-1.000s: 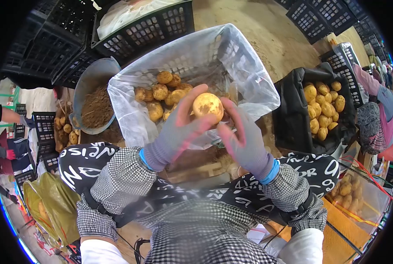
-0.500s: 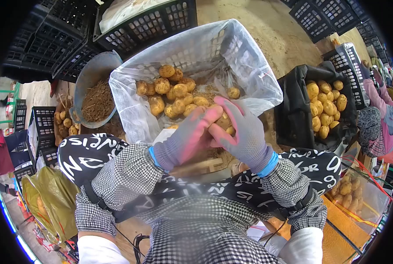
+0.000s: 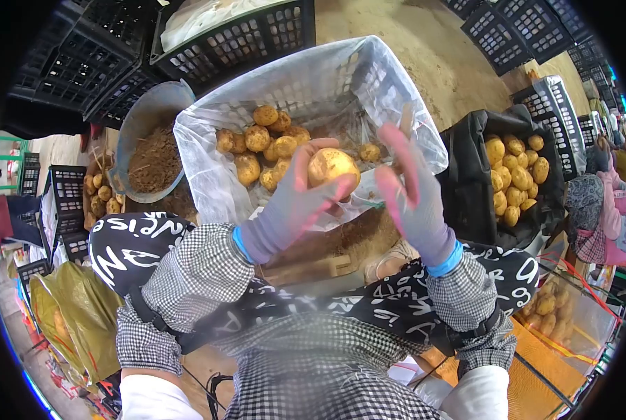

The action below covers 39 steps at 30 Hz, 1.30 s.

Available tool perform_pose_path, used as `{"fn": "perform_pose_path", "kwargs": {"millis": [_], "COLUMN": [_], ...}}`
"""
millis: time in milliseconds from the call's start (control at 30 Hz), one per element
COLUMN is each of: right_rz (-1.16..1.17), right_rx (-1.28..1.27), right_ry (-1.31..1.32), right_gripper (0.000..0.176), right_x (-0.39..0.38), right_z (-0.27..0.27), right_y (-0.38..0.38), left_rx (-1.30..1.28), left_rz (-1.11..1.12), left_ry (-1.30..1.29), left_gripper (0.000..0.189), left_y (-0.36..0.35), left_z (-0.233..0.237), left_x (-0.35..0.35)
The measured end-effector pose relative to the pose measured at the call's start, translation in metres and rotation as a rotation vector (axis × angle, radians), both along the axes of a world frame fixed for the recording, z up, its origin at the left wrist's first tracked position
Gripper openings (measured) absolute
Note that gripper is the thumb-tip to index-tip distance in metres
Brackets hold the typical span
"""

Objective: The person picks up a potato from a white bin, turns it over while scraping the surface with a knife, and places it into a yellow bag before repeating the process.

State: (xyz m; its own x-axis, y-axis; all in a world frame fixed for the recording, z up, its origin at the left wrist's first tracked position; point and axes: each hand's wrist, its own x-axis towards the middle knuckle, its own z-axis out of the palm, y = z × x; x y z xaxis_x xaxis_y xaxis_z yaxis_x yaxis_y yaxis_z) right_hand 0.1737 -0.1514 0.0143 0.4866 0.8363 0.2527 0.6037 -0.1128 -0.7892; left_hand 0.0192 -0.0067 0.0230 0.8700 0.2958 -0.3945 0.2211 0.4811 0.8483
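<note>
My left hand [image 3: 292,199], in a dirty pink-and-grey glove, is closed round a large yellow potato [image 3: 332,169] with brown patches of soil. Apart from it on the right is my right hand [image 3: 418,199], gloved the same way, with fingers spread and slightly blurred. A narrow brownish strip [image 3: 406,122] shows by its fingertips, too smeared to name. Both hands are over the near edge of a crate [image 3: 257,84] lined with thin white sheeting. Inside lie several soil-marked potatoes [image 3: 257,138], mostly on the left, and one single potato [image 3: 369,152] farther right.
To the right, a black-lined crate [image 3: 460,140] holds cleaner-looking potatoes [image 3: 515,178]. A bucket [image 3: 127,133] of soil stands at the left, beside more potatoes [image 3: 101,192]. Black crates [image 3: 239,42] line the back. People [image 3: 607,199] are at the far right.
My hands have come apart: the right moved away to the right and its fingers opened. The left keeps the potato, which now shows in full view and was mostly covered before.
</note>
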Motion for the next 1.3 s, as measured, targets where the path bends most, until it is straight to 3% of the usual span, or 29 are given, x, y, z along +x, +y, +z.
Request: {"fn": "perform_pose_path", "kwargs": {"millis": [67, 100, 133, 200, 433, 500, 567, 600, 667, 800, 933, 1133, 1200, 1267, 1300], "right_rz": [0.076, 0.102, 0.096, 0.078, 0.008, 0.030, 0.044, 0.049, 0.073, 0.038, 0.075, 0.033, -0.027, -0.245, -0.354], "right_rx": [-0.073, -0.088, -0.103, -0.134, -0.088, -0.069, -0.054, -0.046, 0.006, -0.026, -0.027, -0.064, -0.052, 0.042, 0.090], "right_ry": [-0.220, -0.330, -0.199, 0.062, 0.042, -0.089, -0.323, -0.440, -0.239, 0.098, 0.052, 0.161, 0.244, 0.652, 0.854], "right_gripper": [0.062, 0.077, 0.078, 0.080, 0.072, 0.070, 0.071, 0.071, 0.075, 0.080, 0.083, 0.080, 0.074, 0.061, 0.055], "right_x": [-0.008, -0.013, -0.018, -0.027, -0.030, -0.024, -0.015, -0.013, -0.015, -0.023, -0.024, -0.029, -0.025, -0.014, -0.004], "right_z": [0.009, 0.008, 0.006, 0.002, -0.007, 0.002, 0.000, -0.001, -0.002, 0.005, -0.007, -0.002, -0.005, 0.004, 0.007], "right_y": [-0.001, 0.002, 0.003, 0.002, -0.004, -0.003, -0.005, -0.006, -0.005, -0.002, -0.005, -0.015, -0.022, -0.031, -0.037], "left_rx": [0.150, 0.190, 0.229, 0.074, -0.078, 0.243, 0.240, 0.076, -0.080, -0.011, -0.020, 0.370, 0.146, 0.048, 0.436], "left_rz": [0.033, 0.064, 0.094, 0.040, -0.077, 0.024, 0.057, 0.038, 0.022, 0.005, -0.079, -0.113, -0.009, 0.023, -0.295], "left_ry": [-0.028, -0.080, -0.133, -0.224, -0.182, -0.258, -0.281, -0.268, -0.253, -0.243, -0.130, -0.262, -0.093, 0.174, 0.332], "left_gripper": [0.056, 0.058, 0.060, 0.056, 0.067, 0.060, 0.058, 0.060, 0.063, 0.068, 0.073, 0.062, 0.058, 0.049, 0.047], "left_y": [-0.004, -0.006, -0.008, -0.012, 0.009, 0.000, -0.005, -0.006, -0.005, 0.002, -0.004, 0.017, 0.021, 0.042, 0.059], "left_z": [-0.001, -0.003, -0.004, -0.004, 0.027, -0.006, -0.016, -0.014, -0.008, 0.002, 0.017, -0.023, -0.032, -0.060, -0.090], "left_x": [0.001, 0.001, 0.001, 0.001, 0.004, 0.006, 0.004, 0.002, -0.002, 0.000, -0.004, -0.002, 0.002, 0.010, 0.011]}}
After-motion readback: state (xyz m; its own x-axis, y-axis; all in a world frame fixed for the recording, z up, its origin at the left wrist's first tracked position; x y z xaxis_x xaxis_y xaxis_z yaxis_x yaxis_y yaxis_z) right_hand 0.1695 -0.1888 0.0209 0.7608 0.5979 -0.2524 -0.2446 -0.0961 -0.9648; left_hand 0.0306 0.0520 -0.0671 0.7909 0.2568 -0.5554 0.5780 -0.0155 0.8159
